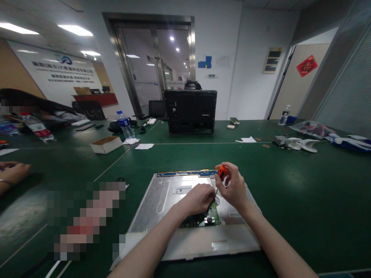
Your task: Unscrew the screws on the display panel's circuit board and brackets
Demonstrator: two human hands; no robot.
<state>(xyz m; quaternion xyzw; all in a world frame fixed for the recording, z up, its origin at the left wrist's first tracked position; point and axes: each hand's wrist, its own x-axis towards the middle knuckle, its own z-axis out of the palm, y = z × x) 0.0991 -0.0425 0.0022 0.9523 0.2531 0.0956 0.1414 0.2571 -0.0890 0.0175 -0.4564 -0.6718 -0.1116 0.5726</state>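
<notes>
A flat silver display panel [165, 193] lies on the green table in front of me, its metal back facing up. Along its far edge runs a narrow blue circuit strip [185, 174]. My right hand [234, 189] is closed around the orange handle of a screwdriver [222, 172], whose thin shaft points down toward the panel. Beside the shaft's lower end, my left hand [199, 199] is closed with its fingertips pressed together; what they pinch is hidden. Under and just in front of that hand sits a green circuit board [213, 215], partly covered by it.
A black monitor frame [190, 112] stands upright farther back. To the left are an open white box [106, 145], a water bottle [125, 125] and another person's hand [14, 173]. White papers, a grey connector block [280, 140] and plastic bags [310, 129] lie at right.
</notes>
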